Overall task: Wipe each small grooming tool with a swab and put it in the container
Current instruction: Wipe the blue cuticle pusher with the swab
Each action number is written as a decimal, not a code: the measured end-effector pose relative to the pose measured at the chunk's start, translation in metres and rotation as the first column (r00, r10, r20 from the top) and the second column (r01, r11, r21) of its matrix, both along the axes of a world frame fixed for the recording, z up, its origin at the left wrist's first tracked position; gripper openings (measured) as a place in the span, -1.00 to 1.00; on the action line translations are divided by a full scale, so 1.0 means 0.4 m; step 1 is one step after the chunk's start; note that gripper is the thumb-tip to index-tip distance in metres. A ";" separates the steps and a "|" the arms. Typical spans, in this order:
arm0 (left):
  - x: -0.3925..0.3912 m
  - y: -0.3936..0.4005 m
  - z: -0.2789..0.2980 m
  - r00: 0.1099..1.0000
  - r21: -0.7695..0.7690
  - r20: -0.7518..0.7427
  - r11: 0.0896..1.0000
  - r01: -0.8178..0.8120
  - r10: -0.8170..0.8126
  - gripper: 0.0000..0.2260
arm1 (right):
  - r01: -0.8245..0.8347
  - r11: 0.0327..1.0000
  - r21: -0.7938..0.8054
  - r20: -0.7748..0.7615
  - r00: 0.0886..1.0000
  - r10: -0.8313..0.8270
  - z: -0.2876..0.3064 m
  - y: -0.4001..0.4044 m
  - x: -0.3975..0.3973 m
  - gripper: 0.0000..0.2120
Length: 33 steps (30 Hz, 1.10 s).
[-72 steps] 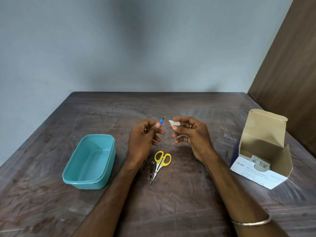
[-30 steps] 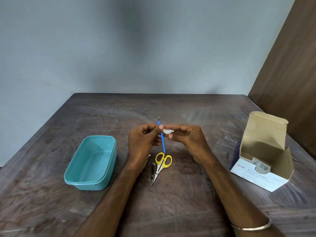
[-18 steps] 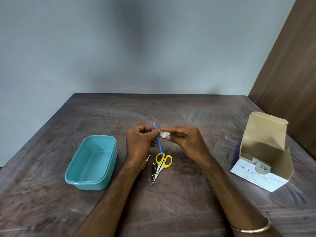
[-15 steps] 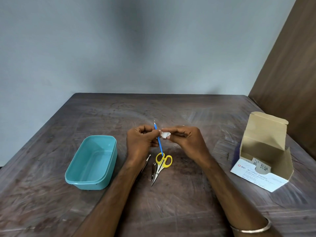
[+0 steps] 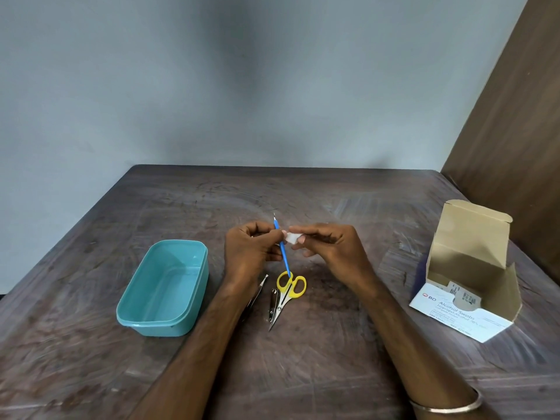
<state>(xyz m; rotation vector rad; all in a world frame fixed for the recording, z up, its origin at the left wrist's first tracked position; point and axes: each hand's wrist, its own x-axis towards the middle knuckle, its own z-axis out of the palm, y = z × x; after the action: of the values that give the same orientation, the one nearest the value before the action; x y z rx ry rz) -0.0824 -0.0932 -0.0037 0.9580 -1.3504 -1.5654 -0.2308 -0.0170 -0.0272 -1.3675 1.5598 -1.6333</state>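
Two hands meet at the centre of the frame, raised above the table point(image 5: 303, 374). Left hand point(image 5: 248, 253): fingers curled, thumb and fingertips pinching a thin blue-handled tool point(image 5: 283, 253) near its upper part. The tool stands nearly upright, leaning slightly to the upper left, with its fine metal tip pointing up and its lower end reaching down in front of the scissors point(image 5: 288, 294). Right hand point(image 5: 330, 253): thumb and forefinger closed on a small white swab point(image 5: 292, 237), the other fingers loosely curled below. The swab sits just right of the tool's shaft, at or against it beside the left fingertips; actual contact cannot be confirmed. Both forearms run in from the bottom edge, converging toward the centre. A metal bangle point(image 5: 445, 406) circles the right wrist at lower right.

On the table below the hands lie the yellow-handled scissors, blades pointing toward the bottom of the frame. A nail clipper point(image 5: 273, 304) lies just left of them. Another metal tool point(image 5: 257, 294) lies partly hidden under the left wrist; its type cannot be told.

Left of centre stands the teal container point(image 5: 157, 321), open, with nothing visible inside. At the right edge an open cardboard box point(image 5: 466, 298) of alcohol swabs lies with its flap up.
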 end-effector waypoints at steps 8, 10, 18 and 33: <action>0.003 -0.011 -0.005 0.997 0.214 -0.034 0.974 0.080 -0.075 -0.96 | 0.071 0.997 -0.004 -0.209 0.975 -0.070 0.001 0.002 0.003 -0.78; 0.004 -0.009 -0.003 0.995 0.232 -0.053 0.968 0.096 -0.086 -0.95 | 0.077 0.997 -0.002 -0.183 0.980 -0.076 0.004 0.004 0.004 -0.82; 0.000 -0.010 -0.013 0.987 0.165 -0.050 0.973 0.161 -0.154 -0.93 | 0.233 0.971 0.055 0.129 0.963 -0.238 0.006 -0.008 0.006 -0.88; -0.004 0.013 -0.018 0.981 0.014 0.044 0.982 0.187 -0.188 -0.92 | 0.269 0.962 0.057 0.227 0.934 -0.275 0.016 -0.008 0.039 -0.97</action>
<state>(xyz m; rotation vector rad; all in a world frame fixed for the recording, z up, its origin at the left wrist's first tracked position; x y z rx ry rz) -0.0840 -0.0881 -0.0111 0.8977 -1.5022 -1.7006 -0.2153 -0.0204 -0.0207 -0.9363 1.6758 -1.8536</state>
